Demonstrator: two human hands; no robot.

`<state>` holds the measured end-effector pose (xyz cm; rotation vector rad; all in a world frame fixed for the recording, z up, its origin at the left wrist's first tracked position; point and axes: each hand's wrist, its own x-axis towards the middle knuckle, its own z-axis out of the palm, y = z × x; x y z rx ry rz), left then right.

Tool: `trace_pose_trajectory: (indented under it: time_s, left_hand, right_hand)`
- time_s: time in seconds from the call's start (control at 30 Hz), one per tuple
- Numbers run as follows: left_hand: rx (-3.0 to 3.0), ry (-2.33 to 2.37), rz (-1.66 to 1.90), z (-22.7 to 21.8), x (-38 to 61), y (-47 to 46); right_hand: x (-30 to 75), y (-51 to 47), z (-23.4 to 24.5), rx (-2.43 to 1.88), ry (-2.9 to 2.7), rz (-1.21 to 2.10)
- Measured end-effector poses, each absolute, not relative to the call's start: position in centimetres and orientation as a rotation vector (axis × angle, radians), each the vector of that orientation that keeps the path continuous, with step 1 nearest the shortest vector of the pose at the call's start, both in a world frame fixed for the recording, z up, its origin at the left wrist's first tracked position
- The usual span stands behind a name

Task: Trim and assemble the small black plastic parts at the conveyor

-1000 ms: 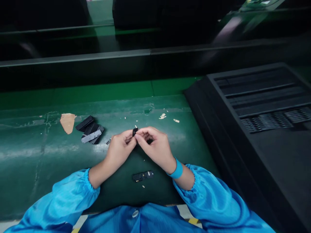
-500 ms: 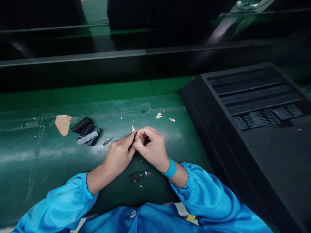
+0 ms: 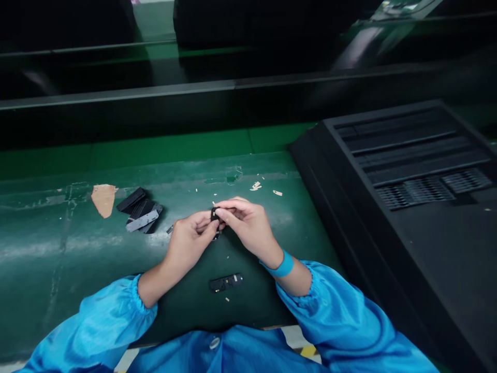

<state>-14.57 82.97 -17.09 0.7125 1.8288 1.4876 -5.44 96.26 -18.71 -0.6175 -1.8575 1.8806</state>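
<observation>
Between my two hands is a small black electronic part (image 3: 215, 214) with a pale spot near its upper end. My left hand (image 3: 190, 239) grips it from the left, thumb on its face. From the right, my right hand (image 3: 250, 228) pinches its upper end; those fingers hide part of it. A similar black electronic part (image 3: 226, 282) with small pale and gold patches lies on the green mat (image 3: 182, 305) below my hands. A small dark grey piece (image 3: 170, 229) lies partly hidden behind my left hand.
Left of my hands a heap of black strips (image 3: 135, 203) with a grey strip (image 3: 142, 221) on top lies by a tan paper scrap (image 3: 103, 200). Small cream scraps (image 3: 256, 186) are scattered beyond my hands. A large black slotted tray (image 3: 388, 248) stands at the right.
My hands have turned the black part so its face now shows between them. My right hand has opened out from its tight pinch and shifted slightly right. The view has moved a little.
</observation>
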Motion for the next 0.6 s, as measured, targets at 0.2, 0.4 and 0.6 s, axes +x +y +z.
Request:
trace_pose_trajectory:
  time_s: [0.2, 0.4, 0.6]
  left_hand:
    - [0.841, 1.946, 1.454, -17.2, -14.7, 83.0]
    - [1.043, 2.141, 1.373, -17.2, -14.7, 82.9]
    - [1.275, 2.309, 1.253, -16.9, -14.8, 82.7]
  right_hand:
    - [-5.4, 96.3, -18.1, -0.696, -1.826, 1.827]
    - [-5.3, 95.2, -17.7, -0.722, -1.716, 1.937]
    - [-5.4, 95.1, -18.0, -0.719, -1.781, 1.958]
